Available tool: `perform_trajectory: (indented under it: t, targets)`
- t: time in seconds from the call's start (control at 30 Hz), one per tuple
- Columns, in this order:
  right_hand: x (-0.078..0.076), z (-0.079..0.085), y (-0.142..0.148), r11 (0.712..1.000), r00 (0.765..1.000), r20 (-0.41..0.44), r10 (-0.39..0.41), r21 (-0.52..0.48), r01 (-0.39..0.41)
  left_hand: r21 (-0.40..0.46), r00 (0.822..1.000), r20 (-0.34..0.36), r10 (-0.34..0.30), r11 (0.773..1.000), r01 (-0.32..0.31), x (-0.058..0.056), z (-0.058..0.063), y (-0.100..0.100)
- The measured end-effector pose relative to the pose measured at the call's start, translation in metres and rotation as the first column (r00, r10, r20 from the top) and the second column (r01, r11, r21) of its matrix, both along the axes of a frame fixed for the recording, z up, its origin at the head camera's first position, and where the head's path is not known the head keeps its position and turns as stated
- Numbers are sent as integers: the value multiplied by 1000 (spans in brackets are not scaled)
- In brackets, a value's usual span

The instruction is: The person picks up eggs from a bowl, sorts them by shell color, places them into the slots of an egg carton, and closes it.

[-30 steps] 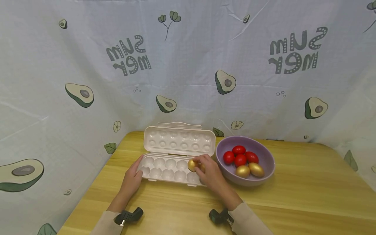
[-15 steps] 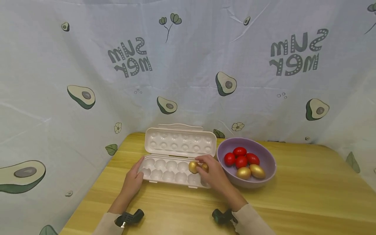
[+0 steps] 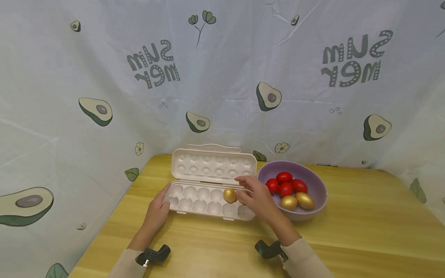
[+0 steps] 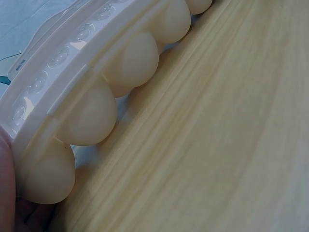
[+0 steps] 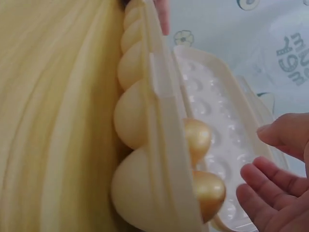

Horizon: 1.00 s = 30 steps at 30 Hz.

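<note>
A white plastic egg carton lies on the table with its lid tipped back. My left hand holds the carton's left end; in the left wrist view the thumb lies against its side and fingertips show underneath. Two gold eggs sit side by side in the back row toward the right: one gold egg in full view, the other gold egg partly behind my right hand. That hand hovers over the carton's right end, its fingers spread and apart from the eggs, holding nothing.
A purple bowl stands right of the carton, close to my right hand. Inside are several red eggs and two gold eggs. A printed cloth hangs behind the wooden table.
My right hand has let go of the gold egg, which rests in a cup of the back row. The fingers have spread and drawn back to the right. The left hand stays put.
</note>
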State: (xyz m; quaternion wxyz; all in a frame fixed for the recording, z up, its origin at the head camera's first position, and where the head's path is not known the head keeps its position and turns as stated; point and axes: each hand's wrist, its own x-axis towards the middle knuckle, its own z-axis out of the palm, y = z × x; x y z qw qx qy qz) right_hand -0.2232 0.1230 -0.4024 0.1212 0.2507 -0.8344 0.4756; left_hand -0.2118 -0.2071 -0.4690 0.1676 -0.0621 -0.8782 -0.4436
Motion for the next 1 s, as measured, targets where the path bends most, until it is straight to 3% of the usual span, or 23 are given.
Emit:
perform_trajectory:
  t: [0.17,0.5,0.8,1.0]
  targets:
    - [2,13,12,999,999,10,31,-31,-31,-18,1000,-10,-6,1000,6,-2,1,1]
    - [2,28,41,994,994,29,-106,19,105,11,999,44,8,1000,-9,-1,2,2]
    - [3,27,70,990,991,16,-135,49,134,-16,1000,-27,0,1000,0,-2,-1,-1]
    - [1,27,89,985,989,-28,-145,90,147,-18,1000,-29,6,1000,-6,-1,0,-1]
